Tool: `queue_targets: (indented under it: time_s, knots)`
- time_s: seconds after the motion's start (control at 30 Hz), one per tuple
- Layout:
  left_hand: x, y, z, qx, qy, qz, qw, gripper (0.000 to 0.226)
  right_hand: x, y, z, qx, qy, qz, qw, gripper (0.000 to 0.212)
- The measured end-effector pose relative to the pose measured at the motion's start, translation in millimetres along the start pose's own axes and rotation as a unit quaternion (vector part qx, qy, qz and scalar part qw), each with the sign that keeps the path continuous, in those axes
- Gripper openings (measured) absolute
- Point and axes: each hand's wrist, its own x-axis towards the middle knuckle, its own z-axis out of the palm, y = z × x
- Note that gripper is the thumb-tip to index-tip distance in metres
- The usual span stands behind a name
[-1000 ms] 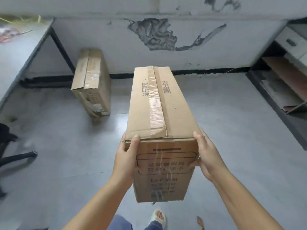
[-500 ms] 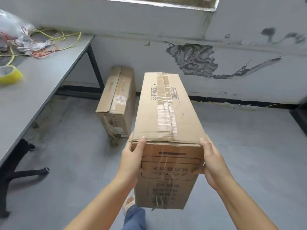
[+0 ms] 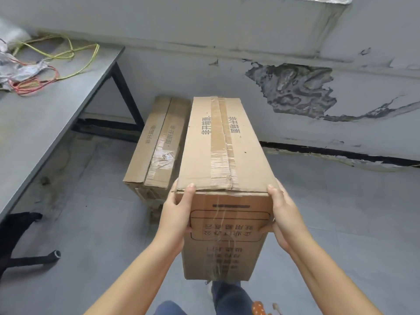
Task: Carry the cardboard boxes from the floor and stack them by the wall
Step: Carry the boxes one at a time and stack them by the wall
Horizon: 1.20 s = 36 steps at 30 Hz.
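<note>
I carry a long taped cardboard box [image 3: 223,153] in front of me, above the floor, its far end pointing at the wall. My left hand [image 3: 176,215] grips its near left corner, thumb up at the top edge. My right hand [image 3: 286,215] grips the near right corner, thumb on the printed end face. A second, similar cardboard box [image 3: 156,144] stands on the floor by the wall, just left of and behind the carried one, partly hidden by it.
A grey table [image 3: 45,128] with black legs runs along the left, with tangled wires [image 3: 43,73] on top. A black chair base [image 3: 31,258] sits at the lower left. The peeling wall [image 3: 295,92] is close ahead. Grey floor [image 3: 341,212] spreads to the right.
I have walked closer to the wall and the floor box, which now lies right beside the carried box. My grip on the box is unchanged.
</note>
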Motion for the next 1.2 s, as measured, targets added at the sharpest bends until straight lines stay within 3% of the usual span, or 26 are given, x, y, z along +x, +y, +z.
queue_targets:
  time_s: [0.3,0.5,0.67,0.73,0.83,0.93,1.03,1.2]
  knots:
    - [138,11,43,-0.044,0.055,-0.064,0.995,0.025,152,-19,18,-0.055,-0.039,0.018,0.998,0.039]
    - [232,-62,14,-0.033,0.057,-0.095,0.993,0.035,221,79,66,-0.037,-0.015,0.054,0.998,0.047]
    - [246,-134,-25,0.000,0.029,-0.115,0.993,0.039,210,172,92,-0.004,0.038,0.106,0.994,0.053]
    - [238,-156,-33,0.024,0.033,-0.166,0.985,0.043,196,197,91,0.030,0.059,0.137,0.988,0.050]
    - [229,-178,-40,0.027,0.025,-0.315,0.948,0.047,183,221,90,0.075,0.094,0.195,0.973,0.040]
    - [234,-190,-46,-0.131,0.000,-0.443,0.887,0.041,184,240,93,0.079,0.111,0.295,0.946,0.039]
    - [247,-203,-60,-0.150,0.013,-0.441,0.885,0.043,189,256,102,0.090,0.086,0.363,0.923,0.039]
    - [293,-207,-70,-0.133,0.016,-0.416,0.900,0.042,229,263,117,0.100,0.067,0.311,0.943,0.036]
